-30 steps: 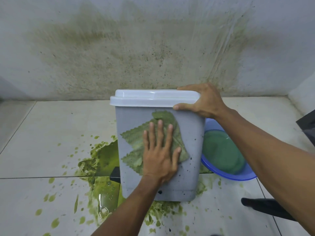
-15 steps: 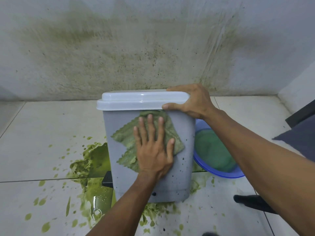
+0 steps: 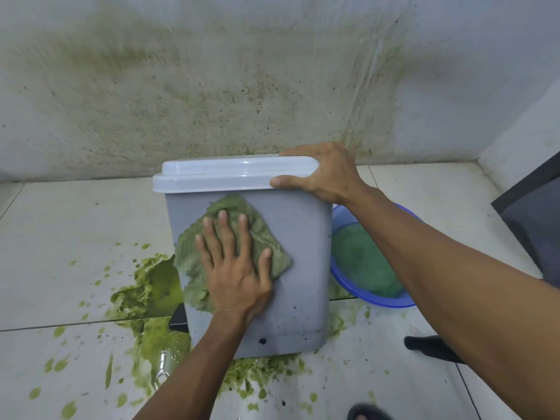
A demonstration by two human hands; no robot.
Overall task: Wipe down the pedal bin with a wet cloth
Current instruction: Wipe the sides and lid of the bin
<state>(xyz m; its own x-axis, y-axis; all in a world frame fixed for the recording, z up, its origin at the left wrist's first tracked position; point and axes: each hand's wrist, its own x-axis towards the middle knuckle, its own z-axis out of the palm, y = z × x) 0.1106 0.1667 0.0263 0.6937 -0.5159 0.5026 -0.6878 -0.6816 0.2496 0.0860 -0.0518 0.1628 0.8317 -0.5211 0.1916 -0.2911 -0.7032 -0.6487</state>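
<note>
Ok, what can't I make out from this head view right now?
Head view only:
Pedal bin: back and sides hidden by its own front.
Front under the cloth and left hand: covered.
Pedal: mostly behind the bin's lower corner.
Basin: partly behind the bin and right arm.

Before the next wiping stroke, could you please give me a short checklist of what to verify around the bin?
1. Cloth flat on the pedal bin: ok, the left hand presses it with straight fingers.
2. Bin steadied: ok, the right hand grips the lid at its corner.
3. Lid closed: ok.
4. Near wall clean: not ok, dark specks dot its lower part.
5. Floor at the base: not ok, a green spill lies against the bin.
6. Rinse water in the blue basin: cannot tell if usable; it looks green.
</note>
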